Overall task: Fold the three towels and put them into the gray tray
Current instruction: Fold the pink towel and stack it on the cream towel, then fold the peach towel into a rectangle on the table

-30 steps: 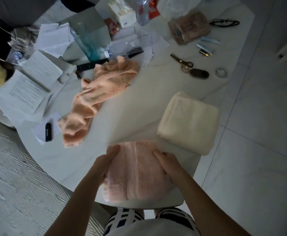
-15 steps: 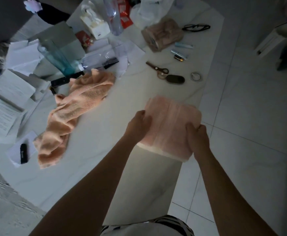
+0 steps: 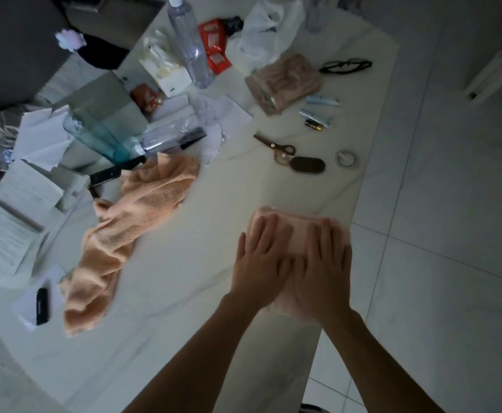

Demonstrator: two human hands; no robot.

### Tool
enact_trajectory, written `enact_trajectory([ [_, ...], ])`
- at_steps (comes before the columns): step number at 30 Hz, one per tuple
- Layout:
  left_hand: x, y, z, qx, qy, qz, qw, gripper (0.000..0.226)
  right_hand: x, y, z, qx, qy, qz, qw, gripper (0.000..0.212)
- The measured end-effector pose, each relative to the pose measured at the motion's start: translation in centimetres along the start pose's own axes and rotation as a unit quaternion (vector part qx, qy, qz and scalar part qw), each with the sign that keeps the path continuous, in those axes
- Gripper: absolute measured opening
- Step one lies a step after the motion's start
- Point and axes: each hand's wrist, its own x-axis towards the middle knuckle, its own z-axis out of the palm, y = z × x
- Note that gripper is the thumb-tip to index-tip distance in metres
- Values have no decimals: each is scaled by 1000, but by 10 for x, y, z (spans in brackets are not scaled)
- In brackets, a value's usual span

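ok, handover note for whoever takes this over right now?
Left hand and right hand: both flat, palms down on the folded pink towel at the table's right edge.
Peach towel: crumpled, unfolded, mid-table.
Third towel and gray tray: not visible.
Done: pink towel folded.
Left: fold the peach towel, find the third towel and the tray, load all three.

Both forearms are bare from the bottom edge of the view up to the wrists, with no sleeve showing. The left hand and the right hand wear no gloves, rings, watch or bracelet. A sliver of dark-and-white patterned clothing peeks in at the bottom edge
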Motion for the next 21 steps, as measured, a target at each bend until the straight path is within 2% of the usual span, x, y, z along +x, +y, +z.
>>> enact_trajectory([
  [3, 12, -8, 14, -23, -14, -36, 999, 68, 17, 13, 11, 4, -17, 46, 999, 81],
  [9, 20, -20, -7, -63, -59, 2, 996, 68, 21, -2, -1, -7, -27, 77, 997, 74],
  [10, 13, -26, -12, -68, -40, 0, 997, 66, 18, -7, -6, -6, -24, 77, 997, 73],
  [12, -3, -51, -30, -115, 58, -55, 990, 61, 9, -25, -15, 37, 27, 33, 998, 70],
  [15, -26, -130, -72, -147, 205, -184, 950, 61, -11, -74, -16, 149, 150, -104, 972, 45],
  [16, -30, -164, -86, -150, 224, -241, 932, 66, -17, -93, -11, 189, 154, -132, 961, 38],
  [18, -32, -226, -109, -125, 181, -339, 915, 75, -29, -129, 3, 243, 112, -173, 948, 29],
  [20, -37, -270, -121, -102, 87, -357, 925, 72, -41, -166, 29, 270, 50, -167, 947, 27],
  [21, -32, -267, -120, -107, 53, -346, 930, 66, -43, -167, 36, 292, 8, -134, 947, 26],
])
